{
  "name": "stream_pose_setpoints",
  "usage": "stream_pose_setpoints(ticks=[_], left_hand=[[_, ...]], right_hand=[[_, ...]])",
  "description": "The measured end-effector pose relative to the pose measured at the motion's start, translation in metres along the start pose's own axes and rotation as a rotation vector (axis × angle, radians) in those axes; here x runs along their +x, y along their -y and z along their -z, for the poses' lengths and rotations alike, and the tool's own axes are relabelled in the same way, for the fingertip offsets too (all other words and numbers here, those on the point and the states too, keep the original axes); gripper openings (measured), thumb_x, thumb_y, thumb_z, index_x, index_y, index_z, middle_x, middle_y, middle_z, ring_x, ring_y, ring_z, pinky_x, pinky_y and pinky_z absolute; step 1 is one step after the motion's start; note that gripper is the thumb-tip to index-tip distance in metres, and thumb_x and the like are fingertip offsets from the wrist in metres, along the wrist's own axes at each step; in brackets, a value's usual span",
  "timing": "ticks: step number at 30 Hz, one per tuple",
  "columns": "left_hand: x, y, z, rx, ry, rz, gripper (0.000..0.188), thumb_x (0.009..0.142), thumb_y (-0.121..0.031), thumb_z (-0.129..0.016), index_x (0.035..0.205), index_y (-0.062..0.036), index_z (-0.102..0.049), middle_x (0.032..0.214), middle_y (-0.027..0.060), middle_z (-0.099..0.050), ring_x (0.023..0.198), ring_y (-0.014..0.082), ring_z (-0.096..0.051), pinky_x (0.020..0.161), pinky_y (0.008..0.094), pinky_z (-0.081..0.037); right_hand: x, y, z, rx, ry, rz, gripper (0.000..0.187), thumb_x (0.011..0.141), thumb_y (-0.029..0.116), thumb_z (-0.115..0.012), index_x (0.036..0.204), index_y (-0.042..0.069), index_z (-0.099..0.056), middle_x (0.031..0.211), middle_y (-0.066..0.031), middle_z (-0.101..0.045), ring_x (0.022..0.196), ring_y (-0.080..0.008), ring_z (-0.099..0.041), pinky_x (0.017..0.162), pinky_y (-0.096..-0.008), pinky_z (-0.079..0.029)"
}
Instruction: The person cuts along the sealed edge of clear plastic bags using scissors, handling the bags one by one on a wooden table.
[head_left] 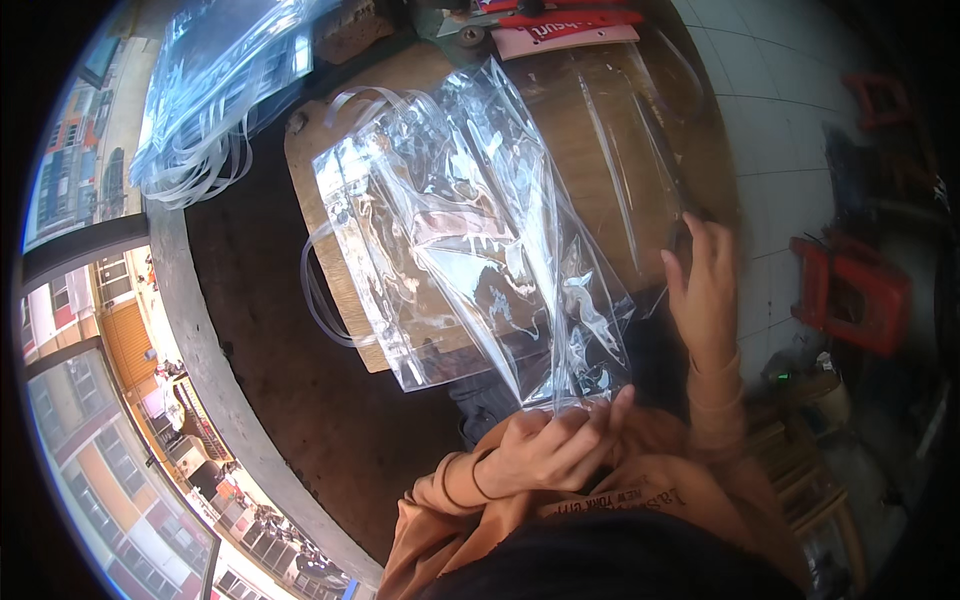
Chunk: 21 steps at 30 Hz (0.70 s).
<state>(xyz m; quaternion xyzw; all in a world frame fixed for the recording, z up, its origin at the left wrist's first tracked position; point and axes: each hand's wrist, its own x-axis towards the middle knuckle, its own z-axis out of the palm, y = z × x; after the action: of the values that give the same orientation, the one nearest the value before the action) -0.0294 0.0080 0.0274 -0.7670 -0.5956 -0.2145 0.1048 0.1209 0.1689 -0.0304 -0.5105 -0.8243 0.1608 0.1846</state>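
A clear plastic bag point(470, 235) lies flattened and creased across the wooden board, its clear strap handles looping out on the far and left sides. My left hand point(560, 445) is closed on the bag's near edge, close to my body. To the right, my right hand point(708, 290) reaches over the board with thumb and fingers apart. Its fingertips are at the near end of a long, slim, dark tool point(660, 145), perhaps scissors; blur hides its exact kind. A narrow clear plastic strip point(610, 165) lies left of this tool.
The board point(560, 100) has a rounded right edge. More clear bags with strap handles point(215, 110) are stacked on the ledge point(190, 280) at far left. Red and pink flat pieces point(565, 35) lie at the far edge. Red stools point(850, 295) stand on the tiled floor at right.
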Motion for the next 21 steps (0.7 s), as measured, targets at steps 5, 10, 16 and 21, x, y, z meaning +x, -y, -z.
stream_pose_setpoints(ticks=[5, 10, 16, 21], left_hand=[[0.005, -0.001, 0.0, -0.032, -0.005, 0.025, 0.037, 0.064, -0.014, -0.065, 0.099, -0.02, -0.073, 0.09, -0.0069, -0.049, 0.066, 0.0042, -0.041, 0.083, 0.0329, -0.026], [0.006, 0.0, -0.008, -0.059, -0.07, 0.025, 0.037, 0.063, -0.014, -0.064, 0.098, -0.0204, -0.074, 0.086, -0.0078, -0.049, 0.063, 0.0023, -0.041, 0.076, 0.0279, -0.028], [0.012, 0.004, -0.014, -0.091, -0.074, -0.04, 0.045, 0.056, -0.015, -0.061, 0.099, -0.0183, -0.074, 0.086, -0.0081, -0.049, 0.058, 0.0021, -0.037, 0.065, 0.0226, -0.026], [0.015, 0.0, -0.016, -0.085, -0.099, -0.023, 0.048, 0.052, -0.016, -0.059, 0.098, -0.0168, -0.074, 0.086, -0.008, -0.05, 0.057, 0.0017, -0.035, 0.063, 0.0221, -0.021]], right_hand=[[0.003, -0.012, 0.01, -0.114, -0.029, 0.082, 0.053, 0.081, 0.008, -0.065, 0.13, 0.005, -0.045, 0.102, -0.0152, -0.049, 0.084, -0.0292, -0.053, 0.076, -0.0397, -0.045], [-0.004, -0.025, 0.011, 0.04, 0.089, -0.058, 0.051, 0.085, 0.004, -0.059, 0.134, 0.006, -0.042, 0.104, -0.0141, -0.053, 0.086, -0.023, -0.056, 0.075, -0.0338, -0.048], [-0.034, -0.004, 0.045, 1.187, 0.191, -0.441, 0.057, 0.08, 0.005, -0.065, 0.131, 0.0, -0.041, 0.097, -0.0049, -0.051, 0.079, -0.0075, -0.049, 0.07, -0.0204, -0.043], [-0.067, 0.008, 0.057, 1.129, 0.499, -0.477, 0.05, 0.071, 0.009, -0.074, 0.112, 0.002, -0.046, 0.087, -0.001, -0.046, 0.069, -0.0069, -0.044, 0.064, -0.0206, -0.039]])
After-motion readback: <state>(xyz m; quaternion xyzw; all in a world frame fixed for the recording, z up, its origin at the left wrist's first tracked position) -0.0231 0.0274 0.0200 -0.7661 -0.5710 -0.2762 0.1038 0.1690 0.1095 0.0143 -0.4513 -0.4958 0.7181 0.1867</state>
